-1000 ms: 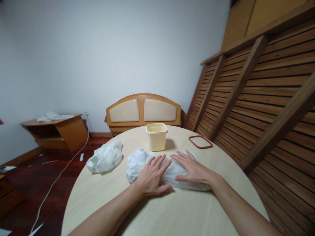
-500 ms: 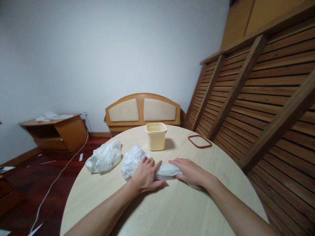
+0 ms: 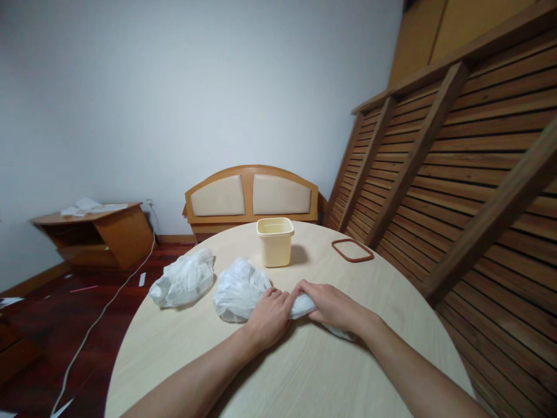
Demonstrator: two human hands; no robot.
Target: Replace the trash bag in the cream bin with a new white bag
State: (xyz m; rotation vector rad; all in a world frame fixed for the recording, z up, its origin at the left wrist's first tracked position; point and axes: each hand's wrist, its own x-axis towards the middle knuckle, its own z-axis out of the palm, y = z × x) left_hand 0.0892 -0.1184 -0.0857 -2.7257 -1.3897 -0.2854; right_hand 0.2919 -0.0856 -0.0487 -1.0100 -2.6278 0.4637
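A white plastic bag lies on the round pale wooden table in front of me. My left hand is closed around the bag's middle, where the plastic is bunched narrow. Right beside it, my right hand is wrapped over the other end of the same bag, and the two hands almost touch. Left of my hands the bag puffs out loosely. A second crumpled white plastic bag rests further left on the table, untouched.
A cream plastic tub stands open behind the bags. A brown rectangular seal ring lies at the table's right. A slatted wooden frame leans close on the right. A headboard, a side cabinet and a floor cable are beyond.
My hands went from lying flat and spread on the bag to closing around it. They drew together, squeezing the bag's right part into a narrow bunch.
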